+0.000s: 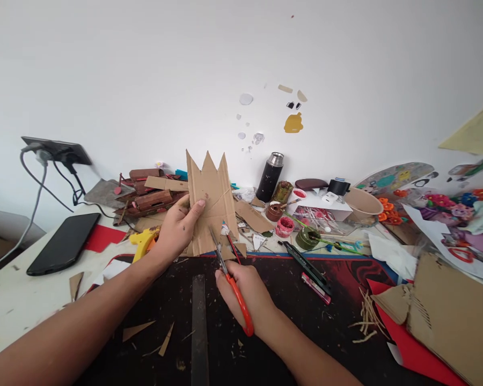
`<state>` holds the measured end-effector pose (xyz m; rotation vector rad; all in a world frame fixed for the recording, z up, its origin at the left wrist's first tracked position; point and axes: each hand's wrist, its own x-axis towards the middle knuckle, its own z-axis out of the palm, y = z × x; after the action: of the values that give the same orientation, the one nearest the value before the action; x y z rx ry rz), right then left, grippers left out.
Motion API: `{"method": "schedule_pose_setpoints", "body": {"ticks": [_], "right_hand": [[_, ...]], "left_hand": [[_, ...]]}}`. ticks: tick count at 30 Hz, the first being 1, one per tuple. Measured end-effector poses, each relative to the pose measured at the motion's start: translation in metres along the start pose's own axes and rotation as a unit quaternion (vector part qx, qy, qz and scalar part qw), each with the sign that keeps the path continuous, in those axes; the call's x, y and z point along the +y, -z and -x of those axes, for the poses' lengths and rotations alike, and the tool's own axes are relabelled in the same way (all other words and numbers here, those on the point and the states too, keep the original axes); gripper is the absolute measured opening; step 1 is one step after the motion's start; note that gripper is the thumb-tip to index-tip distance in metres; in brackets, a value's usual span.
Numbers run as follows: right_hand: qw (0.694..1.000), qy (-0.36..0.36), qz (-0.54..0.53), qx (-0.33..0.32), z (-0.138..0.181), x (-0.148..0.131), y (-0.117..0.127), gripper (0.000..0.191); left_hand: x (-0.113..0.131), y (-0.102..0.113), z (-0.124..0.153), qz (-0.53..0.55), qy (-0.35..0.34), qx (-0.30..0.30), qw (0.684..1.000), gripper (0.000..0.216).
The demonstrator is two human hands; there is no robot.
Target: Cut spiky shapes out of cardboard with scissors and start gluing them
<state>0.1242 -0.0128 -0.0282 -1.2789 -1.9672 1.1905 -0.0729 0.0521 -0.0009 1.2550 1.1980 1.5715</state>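
My left hand (pixel 183 222) grips a piece of brown cardboard (pixel 214 195) by its left edge, thumb in front. The cardboard stands upright, its top cut into three pointed spikes. In my right hand (pixel 247 295) is a pair of scissors with orange-red handles (pixel 239 303). Their blades point up and overlap the lower part of the cardboard; I cannot tell whether they touch it. A metal ruler (pixel 199 327) lies on the dark mat just below, with thin cardboard offcuts (pixel 138 330) to its left.
Paint jars (pixel 284 227), a black flask (pixel 270 177) and a green utility knife (pixel 306 264) lie beyond my right hand. A phone (pixel 63 244) and a yellow glue gun (pixel 144 241) are at left. Cardboard sheets (pixel 456 311) cover the right side. Brown cardboard pieces (pixel 155 199) are heaped by the wall.
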Motion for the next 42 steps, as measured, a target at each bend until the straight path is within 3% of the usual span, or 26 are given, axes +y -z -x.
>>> {"method": "schedule_pose_setpoints", "body": {"ticks": [3, 7, 16, 23, 35, 42], "right_hand": [[1.000, -0.017, -0.024, -0.009, 0.000, 0.003, -0.002, 0.036], [0.990, -0.061, -0.101, -0.077, 0.000, 0.009, -0.001, 0.036], [0.963, -0.018, -0.230, -0.137, -0.002, 0.016, 0.006, 0.057], [0.972, 0.003, -0.178, -0.154, 0.002, 0.018, 0.012, 0.076], [0.984, -0.023, -0.143, -0.106, 0.003, 0.018, 0.006, 0.049], [0.995, -0.028, -0.060, -0.076, 0.004, 0.006, 0.007, 0.035]], "left_hand": [[0.001, -0.001, -0.001, 0.002, -0.008, -0.001, 1.000, 0.056], [0.007, -0.001, -0.001, -0.013, -0.008, 0.004, 1.000, 0.057], [0.012, -0.002, 0.000, 0.022, 0.013, 0.006, 1.000, 0.058], [0.016, -0.004, 0.003, 0.031, 0.024, -0.013, 0.999, 0.059], [0.015, -0.001, 0.005, -0.009, 0.003, -0.044, 0.999, 0.056], [0.011, -0.004, 0.005, -0.001, 0.009, -0.031, 0.999, 0.059]]}}
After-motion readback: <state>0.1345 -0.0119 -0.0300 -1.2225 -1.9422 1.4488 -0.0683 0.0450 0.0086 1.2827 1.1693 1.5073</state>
